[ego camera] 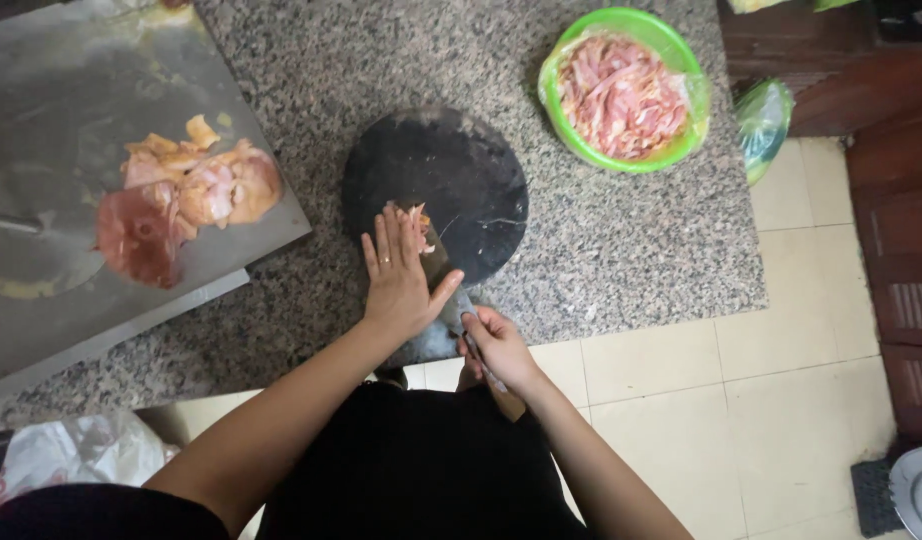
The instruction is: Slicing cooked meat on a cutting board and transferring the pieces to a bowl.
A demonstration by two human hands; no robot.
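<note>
— Granite counter (pixel 621 250) fills the view, tiled floor at its four o'clock side. What's on it?

— A round black cutting board (pixel 461 180) near the front edge, with a small piece of raw meat (pixel 413 222) at the board's seven o'clock.

— And the hands?

— The left hand (pixel 399 285) lies flat on the meat, fingers straight and close together, thumb spread toward three o'clock. The meat pokes out just past the fingertips, toward twelve. The right hand (pixel 496 345) is clenched around the handle of a knife (pixel 443 285); its blade runs from five o'clock up toward eleven and slips under the left palm.

— So which hand is nearer the meat?

— The left, touching it. The right sits behind, at the counter's edge.

— Anything else?

— A green bowl (pixel 681 60) of sliced meat at one o'clock, well apart, and a metal tray (pixel 51 120) with meat chunks (pixel 186 190) at nine o'clock.
</note>
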